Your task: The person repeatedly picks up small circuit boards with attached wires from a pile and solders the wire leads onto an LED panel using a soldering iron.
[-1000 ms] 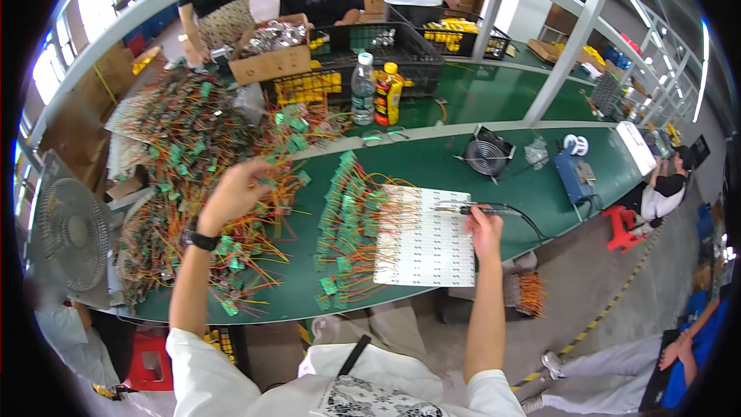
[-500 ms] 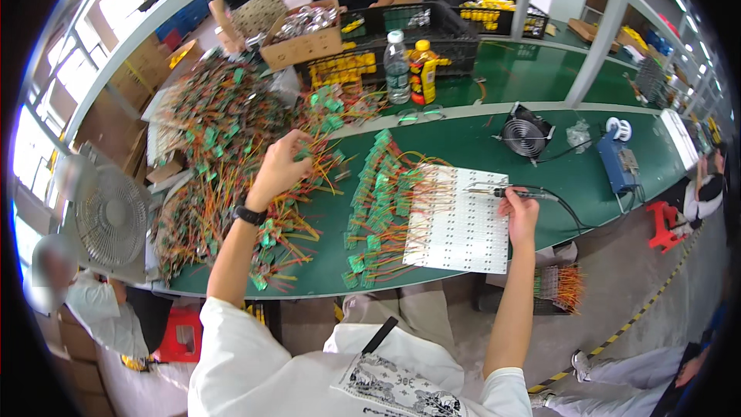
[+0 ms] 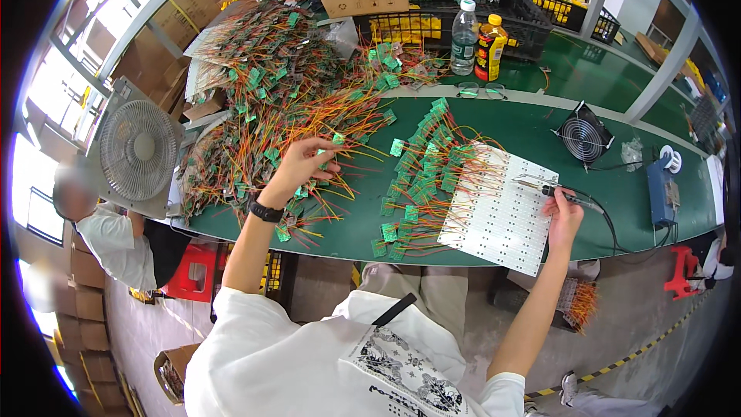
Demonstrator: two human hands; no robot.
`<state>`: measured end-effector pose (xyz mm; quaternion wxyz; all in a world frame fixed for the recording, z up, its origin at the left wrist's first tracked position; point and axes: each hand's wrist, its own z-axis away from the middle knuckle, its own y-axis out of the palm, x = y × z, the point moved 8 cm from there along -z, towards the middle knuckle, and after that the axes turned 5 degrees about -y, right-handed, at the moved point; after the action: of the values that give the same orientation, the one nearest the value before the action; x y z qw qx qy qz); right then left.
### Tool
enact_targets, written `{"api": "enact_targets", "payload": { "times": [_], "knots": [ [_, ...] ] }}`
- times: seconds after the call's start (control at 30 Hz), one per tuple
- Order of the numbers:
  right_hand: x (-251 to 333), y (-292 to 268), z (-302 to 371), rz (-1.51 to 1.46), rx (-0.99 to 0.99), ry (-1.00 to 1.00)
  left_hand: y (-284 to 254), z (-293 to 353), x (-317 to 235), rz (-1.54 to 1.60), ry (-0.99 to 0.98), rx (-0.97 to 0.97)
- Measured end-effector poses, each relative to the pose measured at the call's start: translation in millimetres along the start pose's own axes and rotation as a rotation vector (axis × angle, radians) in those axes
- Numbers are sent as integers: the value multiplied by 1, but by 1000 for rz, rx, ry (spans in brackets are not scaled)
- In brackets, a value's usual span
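My left hand [image 3: 305,166] is beside the big heap of wired boards, its thumb and fingertips closed on a small green circuit board [image 3: 338,139] with thin wires trailing to the right. My right hand [image 3: 565,220] grips a soldering iron [image 3: 575,198] like a pen. The iron's tip points left, over a white perforated panel [image 3: 494,224]. Along the panel's left edge, red and yellow wire ends rest on it. They lead to several rows of green circuit boards [image 3: 421,177] on the green table.
At left is the heap of wired boards [image 3: 270,69], with a fan [image 3: 137,150] beyond it. A bottle of water [image 3: 464,38], a yellow-capped bottle [image 3: 490,50] and glasses [image 3: 480,91] stand or lie behind. To the right are a small fan [image 3: 583,137] and a blue soldering station [image 3: 661,189].
My left hand, earlier over the heap with bent fingers, now pinches a green circuit board. The whole view has swung left. My right hand still holds the soldering iron over the panel.
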<state>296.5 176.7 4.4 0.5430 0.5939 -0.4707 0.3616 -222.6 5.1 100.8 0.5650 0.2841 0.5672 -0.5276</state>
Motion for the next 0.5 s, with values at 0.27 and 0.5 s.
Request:
{"api": "enact_targets", "payload": {
  "times": [0.27, 0.5],
  "knots": [
    [-2, 4, -5, 9, 26, -31, -4, 18, 34, -106, -110, 30],
    [-2, -3, -4, 0, -4, -9, 39, 5, 3, 93, 1, 133]
  ]
}}
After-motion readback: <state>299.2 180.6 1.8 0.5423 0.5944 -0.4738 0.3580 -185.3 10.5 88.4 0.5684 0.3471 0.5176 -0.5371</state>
